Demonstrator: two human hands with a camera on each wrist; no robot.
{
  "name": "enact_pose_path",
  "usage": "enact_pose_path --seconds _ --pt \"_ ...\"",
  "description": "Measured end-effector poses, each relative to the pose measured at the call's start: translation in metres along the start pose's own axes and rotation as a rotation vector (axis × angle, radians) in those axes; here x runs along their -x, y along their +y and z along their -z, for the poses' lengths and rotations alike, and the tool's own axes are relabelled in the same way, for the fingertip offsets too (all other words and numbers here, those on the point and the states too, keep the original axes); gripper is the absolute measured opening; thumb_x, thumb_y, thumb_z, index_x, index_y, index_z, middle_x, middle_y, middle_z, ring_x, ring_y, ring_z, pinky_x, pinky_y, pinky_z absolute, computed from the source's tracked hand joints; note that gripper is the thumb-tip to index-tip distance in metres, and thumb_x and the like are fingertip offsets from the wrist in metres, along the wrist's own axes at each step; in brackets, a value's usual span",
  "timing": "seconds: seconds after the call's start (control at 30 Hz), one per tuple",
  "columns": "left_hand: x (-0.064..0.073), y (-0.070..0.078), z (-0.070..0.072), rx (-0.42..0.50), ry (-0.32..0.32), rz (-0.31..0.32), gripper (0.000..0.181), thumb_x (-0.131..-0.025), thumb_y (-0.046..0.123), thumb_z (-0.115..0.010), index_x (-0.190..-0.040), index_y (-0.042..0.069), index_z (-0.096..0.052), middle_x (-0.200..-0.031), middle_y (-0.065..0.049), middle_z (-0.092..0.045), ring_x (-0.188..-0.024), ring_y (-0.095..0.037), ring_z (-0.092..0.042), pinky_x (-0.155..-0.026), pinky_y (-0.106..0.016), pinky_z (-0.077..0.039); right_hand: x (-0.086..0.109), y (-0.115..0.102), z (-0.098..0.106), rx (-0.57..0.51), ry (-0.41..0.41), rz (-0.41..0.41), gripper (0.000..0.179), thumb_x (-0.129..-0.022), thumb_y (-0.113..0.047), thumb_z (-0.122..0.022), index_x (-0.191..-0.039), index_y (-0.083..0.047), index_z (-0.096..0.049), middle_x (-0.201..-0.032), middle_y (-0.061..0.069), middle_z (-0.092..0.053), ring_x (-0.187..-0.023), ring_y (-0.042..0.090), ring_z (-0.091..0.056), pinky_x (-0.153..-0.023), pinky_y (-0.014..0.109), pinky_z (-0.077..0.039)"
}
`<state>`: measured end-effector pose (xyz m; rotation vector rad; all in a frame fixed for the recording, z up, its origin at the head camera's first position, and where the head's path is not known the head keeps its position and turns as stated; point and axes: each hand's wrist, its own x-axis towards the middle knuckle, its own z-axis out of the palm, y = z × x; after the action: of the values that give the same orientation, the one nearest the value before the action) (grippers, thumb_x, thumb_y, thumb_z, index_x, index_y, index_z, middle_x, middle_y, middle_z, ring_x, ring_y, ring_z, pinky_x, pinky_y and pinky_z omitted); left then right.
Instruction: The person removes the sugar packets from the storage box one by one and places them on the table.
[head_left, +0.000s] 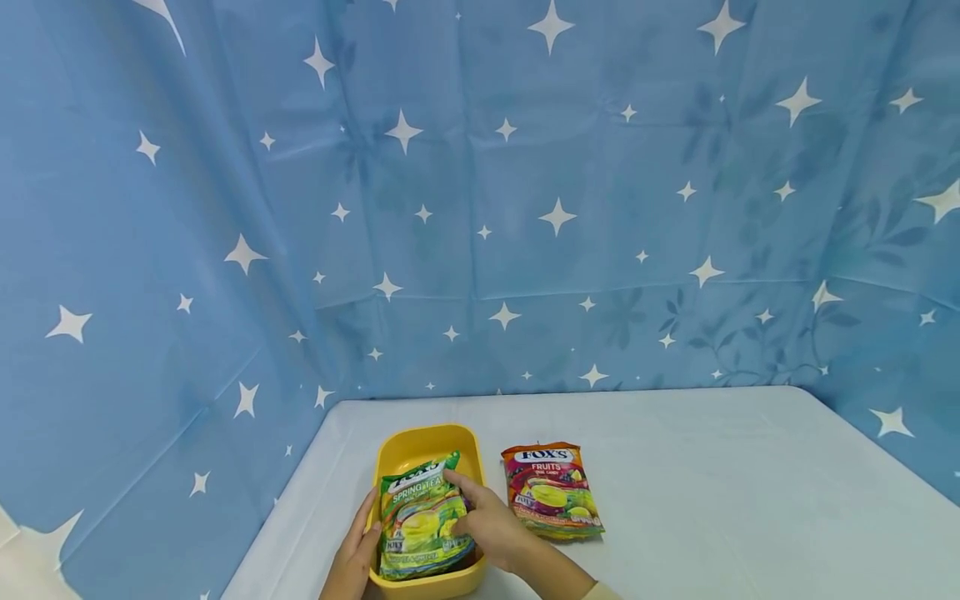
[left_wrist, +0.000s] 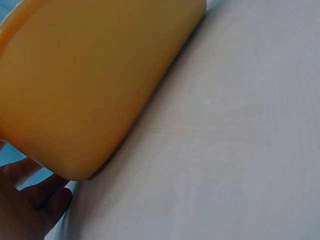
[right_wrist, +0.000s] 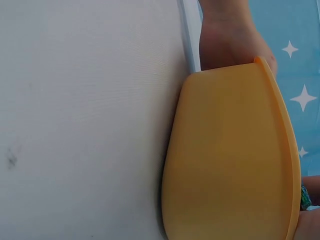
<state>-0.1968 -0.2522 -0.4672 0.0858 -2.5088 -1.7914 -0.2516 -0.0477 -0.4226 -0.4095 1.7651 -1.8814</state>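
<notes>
In the head view, a green Fox's Spring Tea candy bag (head_left: 420, 525) lies tilted in a yellow plastic bin (head_left: 471, 446). My right hand (head_left: 491, 521) pinches the bag's right edge between thumb and fingers. A sliver of the green wrapper shows between the right hand's fingers (right_wrist: 307, 227) in the right wrist view. My left hand (head_left: 352, 550) holds the bin's left side, thumb at the rim. From the left wrist, its fingers (left_wrist: 59, 202) appear beside the bin's outer wall (left_wrist: 95, 85). Whatever is under the bag is mostly hidden.
A red and orange Fox's Fruits candy bag (head_left: 551, 492) lies right of the bin, perhaps over another bag with a yellow-green edge. White cloth covers the table (head_left: 712, 483). Behind it and at its sides hangs a blue curtain (head_left: 525, 267) with white stars.
</notes>
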Motion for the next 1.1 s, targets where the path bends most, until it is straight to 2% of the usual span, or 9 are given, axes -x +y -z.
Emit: enact_pose_path --seconds 0.13,0.23,0.3,0.43,0.5,0.57,0.87,1.0,1.1 --pt "0.001 0.001 0.000 -0.003 0.009 0.006 0.062 -0.099 0.037 -0.031 -0.147 0.007 -0.006 -0.142 -0.035 -0.019 -0.111 -0.041 -0.050 -0.087 -0.048 -0.046 0.002 0.000 -0.002 -0.004 0.021 0.017 0.075 -0.074 0.021 -0.048 -0.141 -0.008 -0.034 -0.144 0.022 -0.031 -0.122 0.038 -0.043 -0.096 0.047 -0.042" --pt "0.001 0.001 0.000 -0.018 0.017 0.014 0.061 -0.100 0.036 -0.030 -0.147 0.006 -0.007 -0.143 -0.035 -0.017 -0.114 -0.044 -0.047 -0.089 -0.050 -0.045 0.004 0.001 -0.003 -0.015 0.033 0.026 0.076 -0.073 0.021 -0.048 -0.142 -0.008 -0.033 -0.145 0.022 -0.029 -0.126 0.040 -0.038 -0.097 0.048 -0.040" --pt "0.000 0.001 0.000 -0.036 0.029 0.019 0.061 -0.099 0.038 -0.030 -0.147 0.006 -0.009 -0.145 -0.033 -0.015 -0.120 -0.048 -0.039 -0.093 -0.054 -0.041 0.005 0.001 -0.002 -0.025 0.038 0.036 0.076 -0.073 0.021 -0.047 -0.142 -0.007 -0.032 -0.146 0.022 -0.027 -0.127 0.041 -0.035 -0.098 0.049 -0.039" --pt "-0.001 0.003 0.001 -0.063 0.040 0.021 0.062 -0.099 0.039 -0.029 -0.147 0.005 -0.010 -0.148 -0.030 -0.008 -0.130 -0.053 -0.015 -0.098 -0.063 -0.029 0.007 0.001 0.000 -0.046 0.042 0.061 0.076 -0.074 0.020 -0.047 -0.143 -0.007 -0.030 -0.149 0.022 -0.020 -0.131 0.044 -0.025 -0.100 0.049 -0.037" --pt "-0.002 0.003 0.001 -0.065 0.038 0.016 0.062 -0.099 0.038 -0.029 -0.147 0.004 -0.009 -0.148 -0.030 -0.007 -0.130 -0.053 -0.009 -0.098 -0.064 -0.026 0.008 0.002 0.001 -0.060 0.040 0.073 0.077 -0.074 0.020 -0.047 -0.143 -0.007 -0.029 -0.150 0.023 -0.016 -0.133 0.045 -0.018 -0.102 0.049 -0.035" --pt "-0.002 0.003 0.001 -0.071 0.032 0.011 0.061 -0.100 0.037 -0.029 -0.147 0.003 -0.008 -0.147 -0.031 -0.006 -0.130 -0.054 -0.009 -0.098 -0.064 -0.027 0.008 0.003 0.002 -0.072 0.042 0.080 0.077 -0.074 0.019 -0.048 -0.144 -0.007 -0.028 -0.150 0.023 -0.013 -0.134 0.046 -0.014 -0.103 0.050 -0.033" --pt "0.000 0.002 0.000 -0.052 0.039 0.045 0.063 -0.099 0.041 -0.029 -0.147 0.005 -0.009 -0.147 -0.032 -0.007 -0.126 -0.053 -0.025 -0.095 -0.059 -0.036 0.010 0.005 0.005 -0.123 0.052 0.066 0.076 -0.075 0.019 -0.047 -0.143 -0.008 -0.029 -0.149 0.022 -0.020 -0.130 0.040 -0.032 -0.101 0.048 -0.037" --pt "0.000 0.002 0.000 -0.064 0.044 0.043 0.062 -0.099 0.039 -0.028 -0.147 0.005 -0.009 -0.147 -0.032 -0.007 -0.126 -0.053 -0.025 -0.094 -0.059 -0.037 0.008 0.005 0.007 -0.145 0.060 0.050 0.075 -0.075 0.018 -0.048 -0.143 -0.008 -0.030 -0.148 0.021 -0.022 -0.129 0.040 -0.033 -0.102 0.049 -0.035" --pt "-0.001 0.004 -0.001 -0.068 0.040 0.028 0.059 -0.100 0.036 -0.028 -0.147 0.005 -0.009 -0.148 -0.030 -0.006 -0.128 -0.053 -0.019 -0.095 -0.060 -0.035 0.008 0.005 0.009 -0.202 0.068 0.054 0.075 -0.076 0.018 -0.048 -0.143 -0.009 -0.029 -0.148 0.020 -0.023 -0.129 0.038 -0.035 -0.103 0.048 -0.034"
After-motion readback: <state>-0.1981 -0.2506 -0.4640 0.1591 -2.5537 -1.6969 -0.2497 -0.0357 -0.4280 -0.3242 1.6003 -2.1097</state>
